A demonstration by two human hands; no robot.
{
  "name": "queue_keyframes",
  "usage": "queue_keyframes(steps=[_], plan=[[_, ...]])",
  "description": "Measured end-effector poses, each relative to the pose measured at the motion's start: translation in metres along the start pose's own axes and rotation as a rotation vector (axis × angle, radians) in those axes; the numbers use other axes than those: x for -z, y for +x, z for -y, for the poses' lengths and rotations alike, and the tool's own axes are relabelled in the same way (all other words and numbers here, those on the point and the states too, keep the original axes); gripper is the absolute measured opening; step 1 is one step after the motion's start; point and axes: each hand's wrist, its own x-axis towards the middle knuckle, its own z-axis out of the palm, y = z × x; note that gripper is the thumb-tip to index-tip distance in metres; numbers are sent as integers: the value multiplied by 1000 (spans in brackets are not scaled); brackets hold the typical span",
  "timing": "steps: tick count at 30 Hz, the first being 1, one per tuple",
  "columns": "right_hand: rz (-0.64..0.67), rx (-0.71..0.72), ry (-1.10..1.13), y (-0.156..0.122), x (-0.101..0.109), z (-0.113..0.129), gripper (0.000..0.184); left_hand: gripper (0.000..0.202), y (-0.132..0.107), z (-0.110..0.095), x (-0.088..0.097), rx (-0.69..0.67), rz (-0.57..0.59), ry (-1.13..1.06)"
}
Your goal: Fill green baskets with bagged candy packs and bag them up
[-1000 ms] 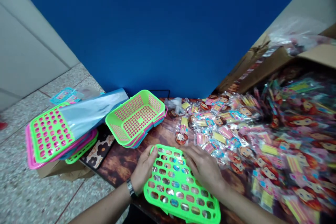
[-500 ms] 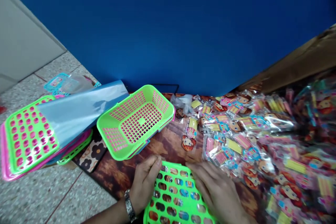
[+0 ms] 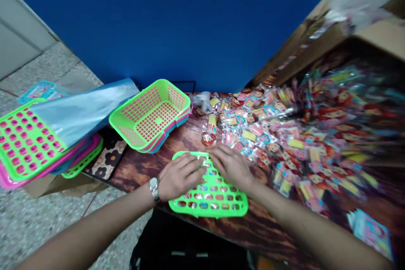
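Left hand (image 3: 181,177) has moved across the green lid (image 3: 210,182), long axis running sideways, grip hard to tell.

Looks like a small packing workshop, perhaps a stockroom: doll-print packets (image 3: 249,135) in clear wrap spill across a wood-grain table (image 3: 188,135) near an open cardboard box (image 3: 379,36), plastic baskets (image 3: 158,120) stand nested, perforated lids (image 3: 33,134) sit stacked, and speckled terrazzo (image 3: 19,228) runs below.
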Motion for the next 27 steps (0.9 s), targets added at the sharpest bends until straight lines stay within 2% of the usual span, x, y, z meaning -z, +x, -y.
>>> queue_keyframes(steps=[2, 6, 7, 9, 12, 15, 17, 19, 20, 23, 27], plan=[[-64, -34, 4, -1, 0, 1, 25, 37, 0, -4, 4, -44, 95, -16], [-230, -46, -47, -3, -2, 5, 21, 81, -7, -21, 11, -11, 223, -30], [-262, -35, -85, -2, -3, 7, 21, 86, -9, -25, 12, -5, 238, -24], [-295, 13, -160, -3, -3, 10, 22, 84, -13, -32, 12, -9, 260, 2], [-227, 171, -172, -15, 1, 12, 30, 75, -15, -36, 11, -8, 282, 64], [-108, 395, -104, -44, 7, 8, 34, 73, -14, -36, 11, -8, 301, 109], [-25, 496, -125, -68, 10, 4, 51, 72, -13, -36, 12, -6, 314, 123], [43, 524, -206, -86, 9, 4, 72, 70, -13, -39, 13, -1, 328, 136], [61, 516, -253, -93, 7, 4, 76, 70, -13, -40, 14, 2, 334, 144], [41, 486, -345, -98, 0, 7, 66, 73, -14, -46, 12, 18, 325, 172], [-12, 515, -360, -95, -6, 6, 58, 79, -17, -52, 8, 29, 281, 190]])
